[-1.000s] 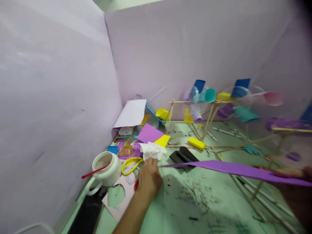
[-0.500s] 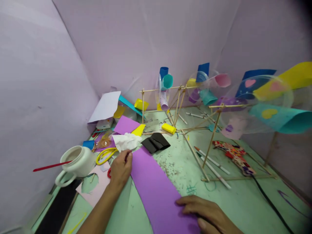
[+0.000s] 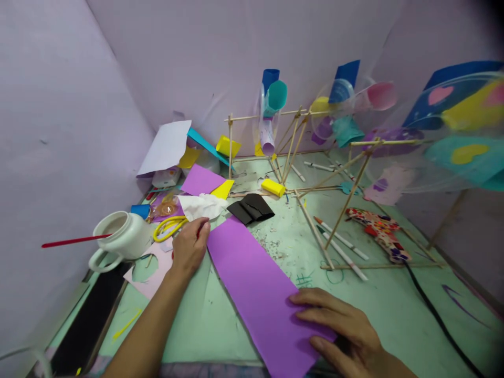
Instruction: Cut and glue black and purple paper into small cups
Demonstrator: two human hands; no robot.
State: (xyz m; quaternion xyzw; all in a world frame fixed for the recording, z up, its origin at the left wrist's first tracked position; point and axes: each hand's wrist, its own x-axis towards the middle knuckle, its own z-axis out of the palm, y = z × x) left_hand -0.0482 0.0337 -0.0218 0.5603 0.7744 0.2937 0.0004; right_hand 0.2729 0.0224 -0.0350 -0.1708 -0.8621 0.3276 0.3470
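Note:
A long purple sheet (image 3: pixel 252 286) lies slantwise on the pale green table (image 3: pixel 220 338). My right hand (image 3: pixel 338 325) rests on its near right part, fingers spread. Beside the sheet's far left corner is my left hand (image 3: pixel 191 244), its fingers curled together; red shows at the fingertips, but the held object is mostly hidden. Just beyond the sheet are a folded black piece (image 3: pixel 251 209) and a crumpled white tissue (image 3: pixel 202 206). A yellow-handled item (image 3: pixel 169 228) lies to the left of my left hand.
A white pot (image 3: pixel 126 236) with a red stick stands at left, near a cut pink sheet (image 3: pixel 147 275). Stick frames (image 3: pixel 354 197) with paper-cup wheels stand at right, around markers (image 3: pixel 342 252) and a patterned glue gun (image 3: pixel 378 233) with a black cord.
The view has tilted down, so the scene sits higher in the picture. My right hand's fingers are more spread on the purple sheet, and more of the sheet's near end shows.

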